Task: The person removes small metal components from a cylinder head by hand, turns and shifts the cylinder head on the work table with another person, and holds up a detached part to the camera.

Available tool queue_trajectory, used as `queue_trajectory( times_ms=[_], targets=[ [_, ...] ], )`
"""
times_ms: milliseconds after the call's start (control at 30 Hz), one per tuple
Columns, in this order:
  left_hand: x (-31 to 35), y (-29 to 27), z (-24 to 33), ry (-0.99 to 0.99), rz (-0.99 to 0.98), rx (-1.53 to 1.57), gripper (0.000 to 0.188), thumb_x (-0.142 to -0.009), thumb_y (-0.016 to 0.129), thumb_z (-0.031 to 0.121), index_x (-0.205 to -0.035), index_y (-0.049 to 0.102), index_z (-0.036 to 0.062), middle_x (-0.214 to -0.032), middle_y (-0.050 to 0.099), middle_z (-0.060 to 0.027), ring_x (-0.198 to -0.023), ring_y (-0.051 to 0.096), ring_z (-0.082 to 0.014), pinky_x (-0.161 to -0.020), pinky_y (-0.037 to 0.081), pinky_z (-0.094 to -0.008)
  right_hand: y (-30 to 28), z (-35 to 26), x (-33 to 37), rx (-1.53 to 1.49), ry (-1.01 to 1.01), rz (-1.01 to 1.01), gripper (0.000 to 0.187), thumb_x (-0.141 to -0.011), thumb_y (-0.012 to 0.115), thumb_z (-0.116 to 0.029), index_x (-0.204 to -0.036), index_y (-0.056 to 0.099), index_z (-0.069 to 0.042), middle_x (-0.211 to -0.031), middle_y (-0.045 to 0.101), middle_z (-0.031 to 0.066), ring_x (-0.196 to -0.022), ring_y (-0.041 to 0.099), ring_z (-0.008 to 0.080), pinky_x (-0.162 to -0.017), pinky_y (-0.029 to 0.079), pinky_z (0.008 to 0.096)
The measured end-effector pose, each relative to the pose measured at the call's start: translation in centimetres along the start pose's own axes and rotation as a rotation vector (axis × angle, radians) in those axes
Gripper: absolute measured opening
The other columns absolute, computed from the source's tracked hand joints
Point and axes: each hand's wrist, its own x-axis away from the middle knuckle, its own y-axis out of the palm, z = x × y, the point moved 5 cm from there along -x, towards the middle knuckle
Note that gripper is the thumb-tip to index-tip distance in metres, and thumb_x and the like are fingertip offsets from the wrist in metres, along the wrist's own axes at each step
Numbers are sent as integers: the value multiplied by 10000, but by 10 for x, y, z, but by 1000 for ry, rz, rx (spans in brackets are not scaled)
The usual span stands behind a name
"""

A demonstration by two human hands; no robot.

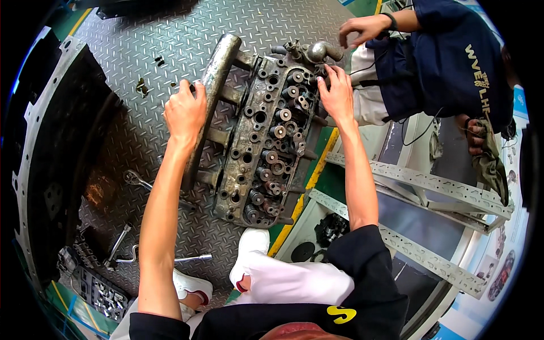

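Note:
A greasy engine cylinder head (249, 136) lies on the metal plate surface in front of me, with rows of valve springs along its right half. A thick pipe-shaped manifold (218, 73) runs along its left side on short branches. My left hand (186, 113) is closed at the outer side of this manifold, fingers curled against it; the fingertips are partly hidden. At the far right corner of the head, just below a metal elbow pipe (324, 52), my right hand (338, 96) grips the edge with bent fingers.
Across to the right, a co-worker's hand (362, 29) hovers near the elbow pipe; the other holds a dark cloth (492, 156). A ratchet wrench (136, 178), sockets and bars lie at left. A large curved dark part (56, 141) stands far left; a metal frame (419, 175) is at right.

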Motion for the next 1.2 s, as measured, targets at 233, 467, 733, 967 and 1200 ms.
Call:
queue_trajectory(
  times_ms=[233,467,733,967,1200],
  targets=[
    [0,-3,-3,3,1,1,393,-958,488,389,-896,578,11,-740,647,-296,-756,643,-505,-691,508,-586,-1,-5,-4,-19,-20,-8,430,-870,665,-270,-1223,612,-29,-1234,576,154,-1120,530,348,-965,438,433],
    [0,-3,0,-2,-6,8,385,-956,488,378,-901,581,9,-742,647,-301,-759,646,-503,-699,511,-585,-4,-2,-4,-48,-24,-6,427,-857,686,-248,-1206,614,-13,-1198,585,151,-1074,543,349,-946,449,423],
    [0,-3,1,-35,-40,48,419,-968,469,391,-979,605,-5,-796,633,-340,-818,618,-539,-742,484,-600,-6,-3,-3,-41,0,-17,426,-866,685,-262,-1191,609,2,-1173,582,164,-1078,543,354,-942,450,425],
    [1,-4,0,-43,-57,39,421,-962,472,393,-974,603,-7,-790,631,-341,-811,618,-538,-736,483,-602,-6,0,-1,-22,19,-11,429,-867,693,-290,-1154,609,18,-1134,581,175,-1068,543,359,-932,449,431],
    [0,-1,-3,-48,-49,37,412,-959,478,389,-971,605,-2,-787,632,-335,-807,618,-538,-726,482,-599,-8,-1,4,1,15,-25,459,-856,706,-307,-1155,599,24,-1102,579,174,-1063,543,358,-923,453,434]
  ],
)
